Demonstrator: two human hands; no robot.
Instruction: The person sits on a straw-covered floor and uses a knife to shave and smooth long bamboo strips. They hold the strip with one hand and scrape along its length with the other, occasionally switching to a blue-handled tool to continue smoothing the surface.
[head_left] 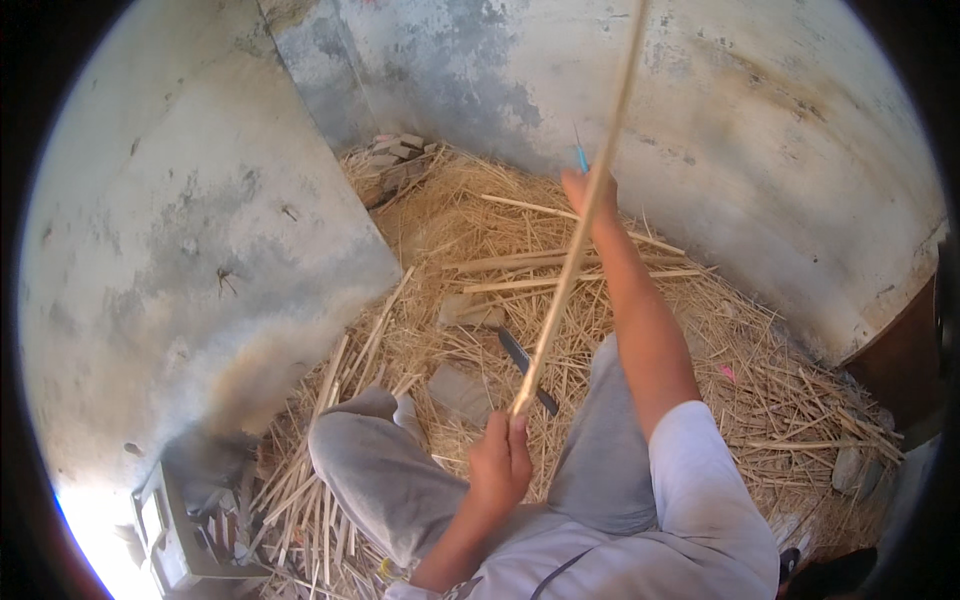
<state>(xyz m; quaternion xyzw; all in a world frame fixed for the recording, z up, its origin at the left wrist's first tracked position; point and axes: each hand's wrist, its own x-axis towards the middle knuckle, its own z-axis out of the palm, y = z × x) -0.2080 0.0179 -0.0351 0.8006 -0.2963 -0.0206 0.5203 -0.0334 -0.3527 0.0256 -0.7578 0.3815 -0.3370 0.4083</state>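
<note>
Soft bright light, white glare at lower left, black fisheye rim, slight blur along the stick.

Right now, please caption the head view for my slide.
Left hand holds a long pale strip; right hand, a blue tool.

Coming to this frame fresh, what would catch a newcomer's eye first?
First, the long pale strip, slanting from the left hand up past the outstretched right hand to the picture's top edge. Next, the small blue tool jutting beyond that right hand, and straw strewn across the middle.

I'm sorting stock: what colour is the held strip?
The strip is pale tan, clearest in the head view.
</note>
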